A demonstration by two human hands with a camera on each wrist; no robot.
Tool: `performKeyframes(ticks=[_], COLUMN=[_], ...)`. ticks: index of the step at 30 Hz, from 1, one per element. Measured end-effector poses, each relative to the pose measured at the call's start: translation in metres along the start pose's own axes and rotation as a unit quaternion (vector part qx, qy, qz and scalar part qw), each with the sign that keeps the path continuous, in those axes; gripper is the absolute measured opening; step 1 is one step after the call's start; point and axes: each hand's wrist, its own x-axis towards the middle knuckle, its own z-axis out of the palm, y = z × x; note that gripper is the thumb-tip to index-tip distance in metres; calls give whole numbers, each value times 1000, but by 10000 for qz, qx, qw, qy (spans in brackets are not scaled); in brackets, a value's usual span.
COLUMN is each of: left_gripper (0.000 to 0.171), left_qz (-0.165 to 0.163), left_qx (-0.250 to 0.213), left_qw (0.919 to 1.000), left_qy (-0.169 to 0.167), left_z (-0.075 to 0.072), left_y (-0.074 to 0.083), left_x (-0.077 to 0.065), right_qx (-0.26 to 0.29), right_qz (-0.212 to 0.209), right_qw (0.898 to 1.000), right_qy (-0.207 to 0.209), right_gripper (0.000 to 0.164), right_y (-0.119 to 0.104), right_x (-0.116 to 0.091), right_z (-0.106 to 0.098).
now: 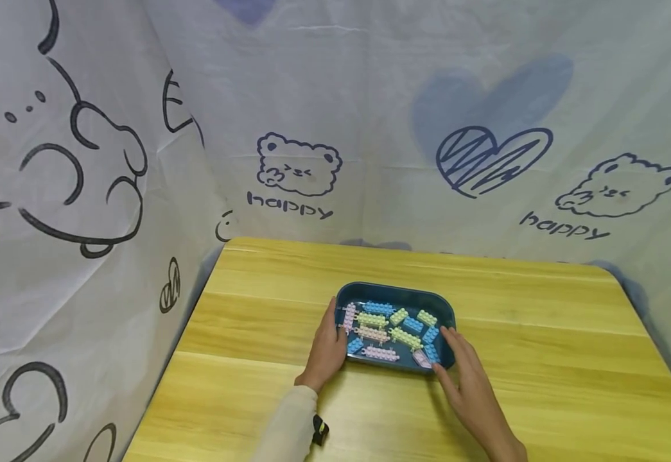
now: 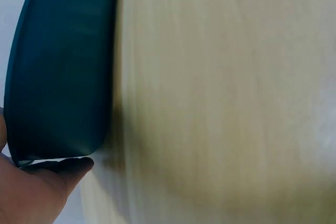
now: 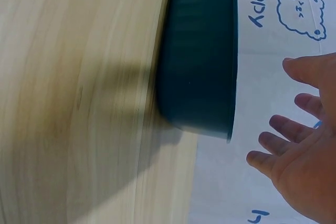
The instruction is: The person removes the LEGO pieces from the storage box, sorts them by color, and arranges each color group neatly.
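Note:
A dark teal plastic tray (image 1: 393, 290) sits on the table, holding several toy building bricks. Among them are blue bricks (image 1: 379, 308), yellow-green bricks (image 1: 372, 319), pink bricks (image 1: 349, 317) and a peach one (image 1: 372, 333). My left hand (image 1: 328, 346) grips the tray's left end, its thumb over the rim; the left wrist view shows fingers against the outer wall of the tray (image 2: 63, 72). At the right end, my right hand (image 1: 469, 378) has its fingers spread. A gap shows between that hand (image 3: 299, 145) and the tray (image 3: 199, 61) in the right wrist view.
The wood-grain table (image 1: 266, 308) stretches around the tray on all sides. Behind and to the left hangs a white cloth (image 1: 364, 115) printed with bears, hearts and lettering. A black strap (image 1: 320, 430) shows at the left sleeve (image 1: 290, 420).

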Motion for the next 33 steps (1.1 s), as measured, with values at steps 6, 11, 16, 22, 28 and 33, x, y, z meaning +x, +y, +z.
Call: performKeyframes(ticks=[6,11,16,22,28,33], left_gripper=[66,66,66,68,68,67], left_qz=[131,64,142,200,265,246], left_qx=[-43,-29,14,77,14,-49], left_qw=[9999,10000,9999,9997,9996,9996], left_qy=[47,-23,-20,-94,-122,-120], left_z=[1,1,0,-1,-1,1], left_y=[-4,-5,-5,-5,-6,-9], left_x=[0,-2,-3,-3,-2,-2], right_qx=[-55,-50,-49,-13,-64,-129], right_qz=[65,76,116,58,-30,-132], right_qw=[10000,9999,9998,9999,9999,9998], right_qy=[-46,-82,-137,-144,-125,-124], right_gripper=[68,68,68,67,68,68], right_y=[0,1,-1,-3,-1,0], right_x=[1,0,0,2,4,8], right_z=[1,1,1,1,4,7])
